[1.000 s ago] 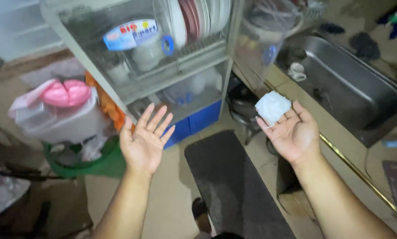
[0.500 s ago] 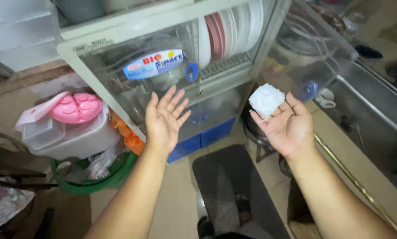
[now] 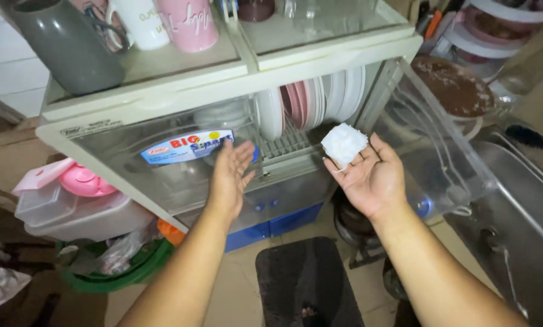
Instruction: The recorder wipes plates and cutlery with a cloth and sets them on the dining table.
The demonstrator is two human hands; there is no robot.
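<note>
While palm-up, cloth [image 3: 343, 144] on right hand [image 3: 371, 175]

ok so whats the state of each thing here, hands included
left hand: open, empty, by the cabinet's clear door
right hand: palm up, open
white cloth: folded, lying on right fingertips
dish cabinet: right door swung open
plates: upright in rack
grey jug: upright on top

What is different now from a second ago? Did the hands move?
Both hands rose toward the dish cabinet. The left hand turned edge-on, close to its clear door. The view tilted up, so the mugs on top now show. Unchanged: the right hand is open, palm up, with the white cloth resting on its fingers; nothing was grabbed or dropped.
</note>
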